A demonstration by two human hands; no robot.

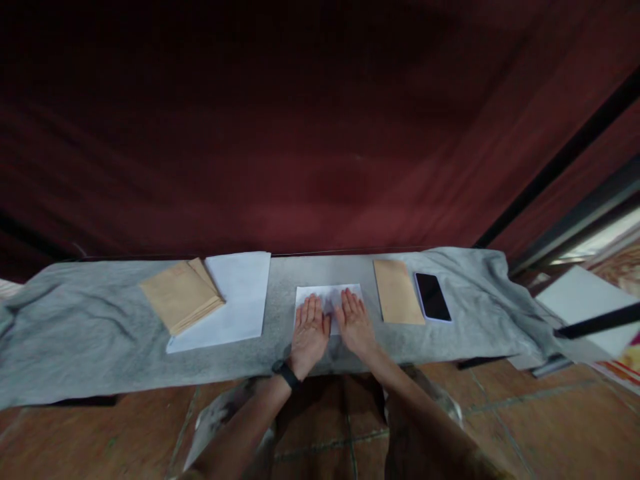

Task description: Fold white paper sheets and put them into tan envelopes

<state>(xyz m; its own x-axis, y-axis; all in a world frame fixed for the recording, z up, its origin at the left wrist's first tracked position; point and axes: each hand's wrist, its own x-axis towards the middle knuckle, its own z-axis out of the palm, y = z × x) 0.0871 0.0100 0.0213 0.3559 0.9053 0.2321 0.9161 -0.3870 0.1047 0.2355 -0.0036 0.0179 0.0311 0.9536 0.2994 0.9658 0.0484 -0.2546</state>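
Observation:
A white sheet of paper (325,291), which looks folded, lies on the grey cloth in front of me. Flat on its left part rests my left hand (309,333), fingers stretched out and pointing away from me. My right hand (356,323) presses flat on the right part, its fingers also extended. Both palms cover much of the paper, and neither hand grips anything. To the right of my right hand lies a single brown envelope (399,293). A stack of white paper (243,293) sits to the left, with several brown envelopes (183,293) overlapping its left side.
The grey cloth (90,327) drapes over a long narrow table. A phone (433,297) with a dark screen lies right of the single envelope. Behind the table rises a dark red wall or curtain (300,200). A white panel (585,307) stands at the right end.

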